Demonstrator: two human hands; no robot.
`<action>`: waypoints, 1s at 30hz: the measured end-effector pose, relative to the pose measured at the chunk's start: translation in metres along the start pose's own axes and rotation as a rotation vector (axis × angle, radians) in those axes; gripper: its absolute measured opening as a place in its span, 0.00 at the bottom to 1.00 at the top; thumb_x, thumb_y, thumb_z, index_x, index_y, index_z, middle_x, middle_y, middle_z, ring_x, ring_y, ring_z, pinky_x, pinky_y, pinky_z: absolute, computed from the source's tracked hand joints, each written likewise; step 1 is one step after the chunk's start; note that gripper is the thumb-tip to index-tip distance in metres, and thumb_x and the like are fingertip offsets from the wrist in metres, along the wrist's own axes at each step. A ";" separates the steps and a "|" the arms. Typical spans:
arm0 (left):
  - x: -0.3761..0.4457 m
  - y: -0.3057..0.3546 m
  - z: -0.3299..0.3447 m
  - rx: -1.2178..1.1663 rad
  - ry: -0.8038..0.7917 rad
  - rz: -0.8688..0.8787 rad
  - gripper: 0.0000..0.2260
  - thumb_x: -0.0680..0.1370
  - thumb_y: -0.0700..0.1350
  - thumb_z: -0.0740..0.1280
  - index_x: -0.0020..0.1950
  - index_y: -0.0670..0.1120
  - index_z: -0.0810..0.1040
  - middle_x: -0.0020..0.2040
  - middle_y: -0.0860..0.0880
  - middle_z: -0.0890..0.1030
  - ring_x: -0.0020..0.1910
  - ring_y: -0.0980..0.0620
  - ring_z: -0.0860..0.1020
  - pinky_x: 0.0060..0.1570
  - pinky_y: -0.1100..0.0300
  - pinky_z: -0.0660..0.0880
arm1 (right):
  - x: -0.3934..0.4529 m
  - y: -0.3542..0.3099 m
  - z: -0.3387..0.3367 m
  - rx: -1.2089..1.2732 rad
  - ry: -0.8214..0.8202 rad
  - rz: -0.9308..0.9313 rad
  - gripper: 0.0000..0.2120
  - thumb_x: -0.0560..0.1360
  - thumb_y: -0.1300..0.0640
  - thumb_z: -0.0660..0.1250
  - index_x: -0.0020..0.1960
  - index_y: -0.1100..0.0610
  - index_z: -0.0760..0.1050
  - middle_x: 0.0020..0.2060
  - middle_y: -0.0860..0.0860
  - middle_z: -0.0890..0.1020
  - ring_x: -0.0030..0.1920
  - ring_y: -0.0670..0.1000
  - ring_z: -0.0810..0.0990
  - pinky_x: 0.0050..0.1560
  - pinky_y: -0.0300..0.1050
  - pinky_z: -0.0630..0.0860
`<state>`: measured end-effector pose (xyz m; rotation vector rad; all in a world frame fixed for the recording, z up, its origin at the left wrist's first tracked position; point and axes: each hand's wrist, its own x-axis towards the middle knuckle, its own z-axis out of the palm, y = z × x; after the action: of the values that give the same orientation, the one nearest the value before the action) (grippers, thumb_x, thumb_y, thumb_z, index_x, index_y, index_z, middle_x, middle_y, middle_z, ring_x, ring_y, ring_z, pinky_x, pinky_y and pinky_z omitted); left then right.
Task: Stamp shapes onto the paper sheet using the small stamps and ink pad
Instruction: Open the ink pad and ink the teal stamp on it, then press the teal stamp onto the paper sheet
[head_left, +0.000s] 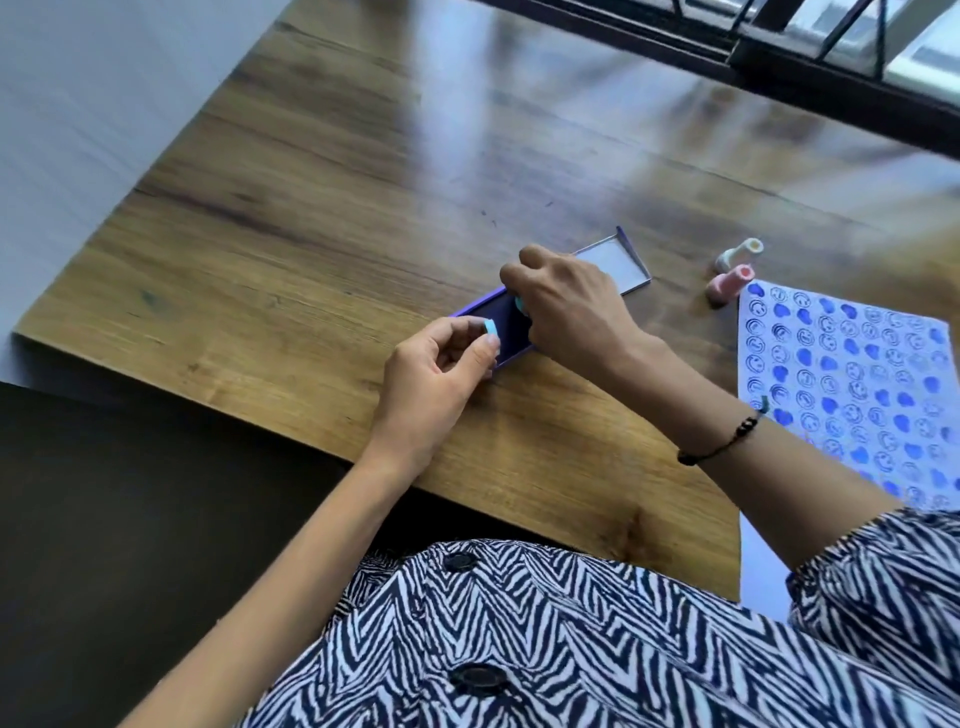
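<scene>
Pinching a pale blue cap (490, 329), the left hand (431, 384) hovers beside the ink pad (501, 326); the right hand (566, 306) grips a blue stamp (521, 305) upright on it. The pad's long axis runs diagonally across the surface (311, 208), open lid (615, 262) far-right. Two stamps (732, 270) lie beside the stamped paper sheet (841, 384). No readable writing.

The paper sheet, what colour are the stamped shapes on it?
Blue: smiley faces and solid hearts, in rows on the white paper sheet. The head view shows it.
</scene>
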<state>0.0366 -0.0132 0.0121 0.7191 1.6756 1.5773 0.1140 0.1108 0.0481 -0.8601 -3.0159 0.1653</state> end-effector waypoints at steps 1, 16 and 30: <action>0.000 0.000 0.001 0.004 -0.003 0.003 0.05 0.71 0.43 0.69 0.42 0.53 0.79 0.37 0.55 0.81 0.34 0.55 0.79 0.41 0.62 0.78 | -0.001 -0.001 0.000 -0.011 0.004 0.005 0.09 0.71 0.69 0.60 0.51 0.64 0.70 0.49 0.61 0.75 0.44 0.63 0.76 0.34 0.48 0.63; -0.018 -0.001 0.068 0.190 -0.320 0.078 0.10 0.71 0.44 0.67 0.52 0.50 0.77 0.44 0.53 0.79 0.41 0.58 0.77 0.47 0.68 0.73 | -0.093 0.044 -0.007 0.726 0.610 0.717 0.07 0.67 0.63 0.69 0.44 0.58 0.80 0.37 0.53 0.81 0.36 0.49 0.76 0.44 0.47 0.77; -0.032 -0.015 0.139 0.703 -0.989 0.800 0.17 0.74 0.47 0.57 0.55 0.36 0.75 0.53 0.37 0.80 0.56 0.44 0.75 0.58 0.61 0.65 | -0.227 0.066 0.009 0.345 0.330 0.958 0.07 0.68 0.66 0.67 0.46 0.60 0.77 0.45 0.62 0.80 0.47 0.60 0.77 0.48 0.49 0.71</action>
<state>0.1685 0.0427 0.0010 2.2814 1.1397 0.6887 0.3413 0.0467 0.0386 -1.9352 -1.9643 0.4550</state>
